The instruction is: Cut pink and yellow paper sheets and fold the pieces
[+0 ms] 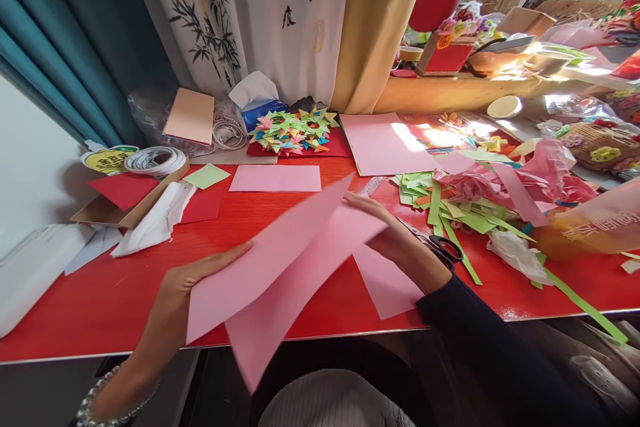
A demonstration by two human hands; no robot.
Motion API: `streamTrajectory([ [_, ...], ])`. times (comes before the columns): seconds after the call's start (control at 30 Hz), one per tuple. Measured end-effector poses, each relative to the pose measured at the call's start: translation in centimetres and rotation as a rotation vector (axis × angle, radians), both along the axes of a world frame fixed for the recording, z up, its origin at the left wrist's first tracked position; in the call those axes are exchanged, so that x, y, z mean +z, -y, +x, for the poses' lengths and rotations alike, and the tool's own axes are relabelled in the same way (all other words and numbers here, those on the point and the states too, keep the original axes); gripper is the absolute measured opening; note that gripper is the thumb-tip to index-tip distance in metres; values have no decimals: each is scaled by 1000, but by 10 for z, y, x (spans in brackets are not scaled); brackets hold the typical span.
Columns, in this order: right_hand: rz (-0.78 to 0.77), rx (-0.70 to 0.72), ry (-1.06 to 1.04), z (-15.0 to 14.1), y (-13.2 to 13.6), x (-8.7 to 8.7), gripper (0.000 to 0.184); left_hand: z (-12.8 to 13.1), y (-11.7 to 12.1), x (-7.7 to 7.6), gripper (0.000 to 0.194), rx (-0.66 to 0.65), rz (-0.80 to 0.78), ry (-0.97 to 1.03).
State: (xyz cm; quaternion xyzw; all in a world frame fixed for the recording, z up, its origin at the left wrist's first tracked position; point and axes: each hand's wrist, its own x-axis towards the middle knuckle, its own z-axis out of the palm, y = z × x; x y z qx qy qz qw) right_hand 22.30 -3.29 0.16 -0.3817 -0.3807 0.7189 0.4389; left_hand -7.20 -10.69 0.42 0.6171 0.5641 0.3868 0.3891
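Observation:
A folded sheet of pink paper (295,260) is held up above the table, its two layers spread apart at the near end. My left hand (193,280) is closed on its left edge, the thumb lying over the top layer and the other fingers hidden beneath. At the far right end, my right hand (395,240) is closed on the paper, some of its fingers out of sight behind the sheet. Another pink piece (387,283) lies on the table below my right wrist. Black-handled scissors (445,248) lie beside my right forearm.
Across the red table (150,307) lie a pink strip (275,178), a larger pink sheet (385,145), a pile of folded paper pieces (293,130) and green paper strips (440,203). A cardboard box (135,210) with a tape roll (156,160) stands left.

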Motion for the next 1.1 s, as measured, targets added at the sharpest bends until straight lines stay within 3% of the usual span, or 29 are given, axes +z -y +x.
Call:
streamTrajectory([
  [0.07, 21, 34, -179, -4, 3, 2, 42, 4, 4, -4, 29, 23, 207, -91],
  [0.17, 85, 113, -246, -13, 11, 6, 63, 12, 8, -13, 44, -65, 489, -314],
  [0.3, 135, -14, -144, -21, 18, 5, 40, 24, 12, -15, 61, -302, 689, -570],
  [0.4, 149, -148, -10, -20, 17, 0, 24, 31, 18, -6, 66, -510, 702, -717],
  [0.47, 180, -206, 61, -18, 16, -2, 20, 32, 19, 4, 68, -702, 605, -752],
  [0.53, 201, -203, 80, -16, 15, -2, 18, 33, 15, 16, 81, -812, 440, -639],
  [0.6, 196, -141, 50, -15, 14, 0, 17, 38, 1, 26, 85, -651, 263, -402],
  [0.67, 170, -75, 11, -14, 14, 2, 18, 49, -20, 32, 73, -298, 79, -127],
  [0.7, 156, -55, 0, -13, 14, 3, 19, 55, -31, 34, 70, -201, -19, 8],
  [0.77, 152, -46, 9, -13, 15, 5, 20, 69, -50, 34, 60, -217, -248, 218],
  [0.83, 185, -67, 57, -15, 16, 6, 22, 81, -61, 31, 47, -260, -370, 343],
  [0.97, 269, -105, 160, -18, 18, 7, 26, 91, -62, 21, 35, -198, -340, 467],
  [1.1, 223, -112, 210, -18, 20, 6, 28, 92, -58, 14, 33, -186, -351, 504],
])
